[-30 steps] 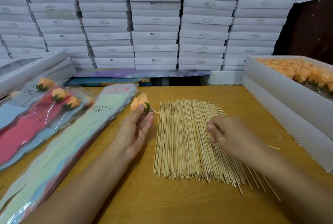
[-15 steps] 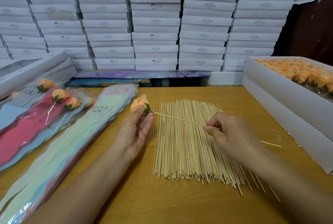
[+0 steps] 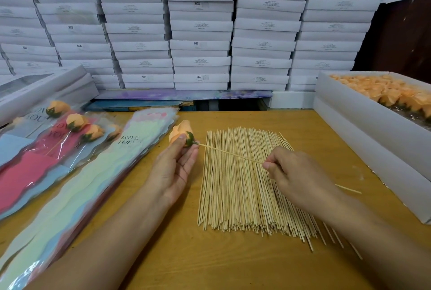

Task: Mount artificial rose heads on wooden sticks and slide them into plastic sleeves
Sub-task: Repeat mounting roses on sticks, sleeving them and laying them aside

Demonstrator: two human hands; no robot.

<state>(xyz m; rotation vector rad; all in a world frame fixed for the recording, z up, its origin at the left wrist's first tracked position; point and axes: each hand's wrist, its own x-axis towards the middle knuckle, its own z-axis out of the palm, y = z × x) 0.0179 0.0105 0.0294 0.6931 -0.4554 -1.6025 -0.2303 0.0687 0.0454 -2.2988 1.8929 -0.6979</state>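
My left hand (image 3: 175, 168) pinches an orange rose head (image 3: 180, 132) with a green base, just left of the stick pile. A thin wooden stick (image 3: 231, 154) runs from the rose's base to my right hand (image 3: 295, 178), which pinches it; its far end pokes out behind that hand. Below both hands lies a wide pile of wooden sticks (image 3: 242, 187) on the wooden table (image 3: 233, 264). A stack of pastel plastic sleeves (image 3: 77, 187) printed "LOVE YOU" lies to the left. Finished roses in sleeves (image 3: 74, 124) rest at the far left.
A long white box (image 3: 373, 140) full of orange rose heads (image 3: 384, 91) lines the table's right edge. A white box (image 3: 39, 89) sits at the back left. Stacked white cartons (image 3: 200, 26) form a wall behind the table. Flat coloured packs lie along the back edge.
My right hand has slid slightly left along the stick towards the rose. The left hand and rose have stayed almost still.
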